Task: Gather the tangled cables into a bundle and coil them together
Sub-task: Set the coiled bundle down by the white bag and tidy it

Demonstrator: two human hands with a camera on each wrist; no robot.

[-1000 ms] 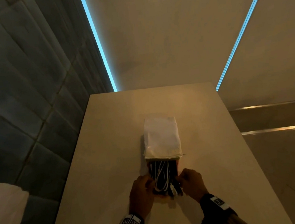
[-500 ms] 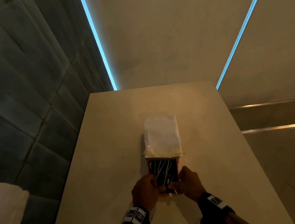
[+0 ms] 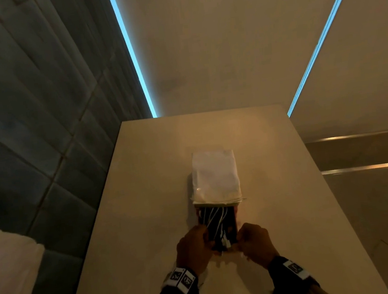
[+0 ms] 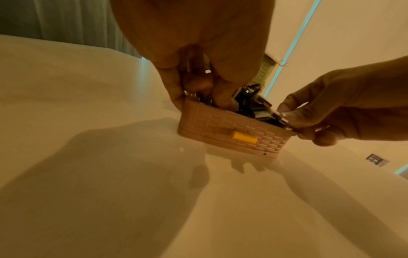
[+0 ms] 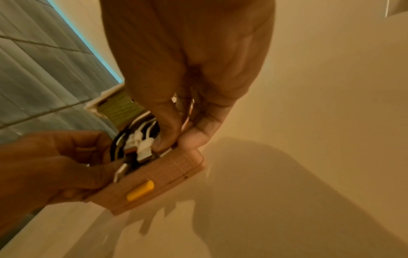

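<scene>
A tangle of black and white cables [image 3: 217,226] lies in a small tan box [image 4: 232,129] with a brick pattern and a yellow latch [image 4: 244,137]. The box's pale lid [image 3: 214,176] stands open at the far side. My left hand [image 3: 204,236] pinches the box's left wall, one digit inside against the cables [image 4: 247,103]. At the near right corner my right hand [image 3: 240,237] pinches the wall, with its forefinger [image 5: 167,137] inside on white connectors [image 5: 143,148]. Most of the cables are hidden under the fingers.
The box [image 5: 159,176] sits mid-width on a beige table [image 3: 146,200], near its front. A dark tiled wall [image 3: 27,117] runs along the left, and a pale cushion-like object [image 3: 7,277] lies low on the left. On the right the table edge drops to a step [image 3: 358,152].
Both hands have drawn in closer to the box's near corners. The cable ends that hung over the front edge now lie further inside the box.
</scene>
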